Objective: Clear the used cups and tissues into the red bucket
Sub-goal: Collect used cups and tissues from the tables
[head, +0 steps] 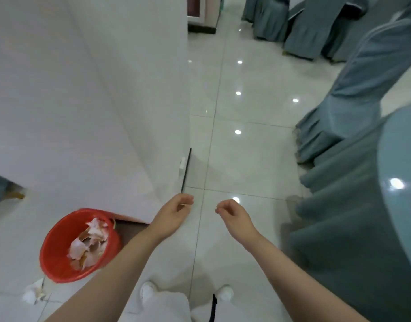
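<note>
Both hands are held out in front over the tiled floor [234, 159], fingers loosely curled and nothing gripped: the left hand [174, 211] hangs just past the wall corner, the right hand [230, 211] near it, apart. The red bucket [60, 252] is set on the floor at the person's left, against the foot of the white wall [83, 89], presumably to be kept within reach; crumpled tissues [90, 242] are piled inside. One stray tissue [33, 293] lies on the floor just beside the bucket. A table draped in teal cloth [353, 228] stands to the right; no cups can be seen.
</note>
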The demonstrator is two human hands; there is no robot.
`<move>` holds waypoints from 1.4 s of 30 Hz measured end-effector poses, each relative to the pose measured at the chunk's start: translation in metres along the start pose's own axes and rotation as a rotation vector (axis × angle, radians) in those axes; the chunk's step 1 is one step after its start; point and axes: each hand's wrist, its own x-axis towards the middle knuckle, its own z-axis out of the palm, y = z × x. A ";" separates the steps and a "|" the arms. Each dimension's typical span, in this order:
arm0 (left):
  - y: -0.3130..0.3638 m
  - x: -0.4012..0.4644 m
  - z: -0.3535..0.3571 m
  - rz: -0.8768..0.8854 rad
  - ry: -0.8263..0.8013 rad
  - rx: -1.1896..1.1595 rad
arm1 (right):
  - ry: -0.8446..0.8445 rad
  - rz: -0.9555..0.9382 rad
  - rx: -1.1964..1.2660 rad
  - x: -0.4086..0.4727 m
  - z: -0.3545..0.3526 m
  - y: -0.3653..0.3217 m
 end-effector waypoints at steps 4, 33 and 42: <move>0.039 0.023 0.075 0.041 -0.122 0.032 | 0.105 0.052 0.034 -0.014 -0.080 0.034; 0.258 0.194 0.462 0.385 -1.029 0.449 | 1.278 0.450 0.547 -0.067 -0.396 0.193; 0.289 0.220 0.543 0.396 -1.104 0.495 | 1.413 0.605 0.211 -0.065 -0.433 0.216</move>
